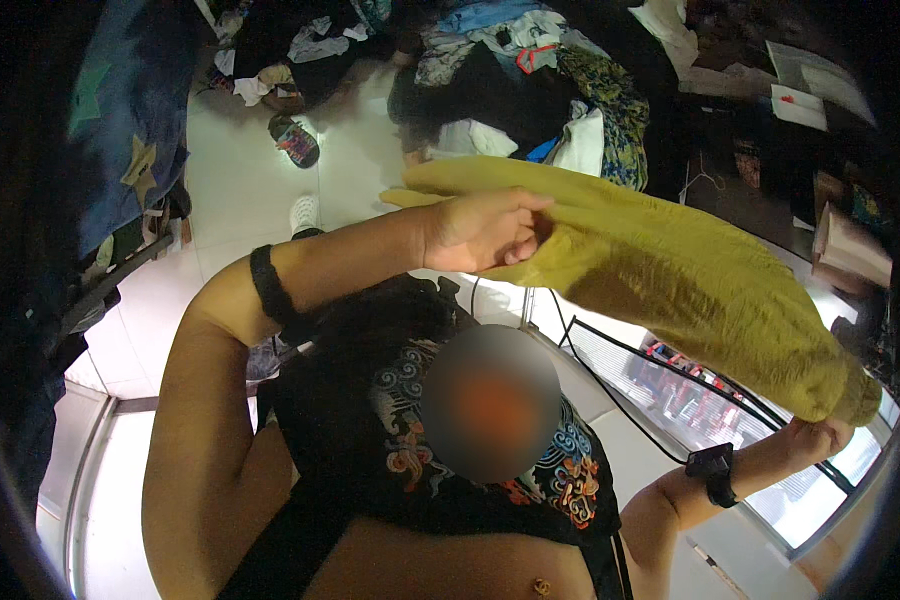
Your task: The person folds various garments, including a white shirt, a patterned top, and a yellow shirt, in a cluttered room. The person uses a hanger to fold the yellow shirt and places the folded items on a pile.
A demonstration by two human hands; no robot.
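Note:
A mustard-yellow garment (690, 260) is stretched between my two hands, reaching from the middle of the view to the lower right. My left hand (485, 228) is closed on the fabric near its far left end, fingers curled around an edge. Down at the other end, my right hand (818, 442) grips the cloth beside a gathered, cuff-like part (858, 398). The fabric hangs in soft folds, and a shaded hollow shows in it just right of my left hand. What kind of garment it is I cannot tell.
Piled clothes (530, 60) lie at the far side. A lone dark patterned shoe (294, 141) rests on the pale floor (240, 170). Blue denim cloth with stars (130, 130) hangs at the left. A black cable (620, 410) runs below the garment, near a black metal frame (630, 352).

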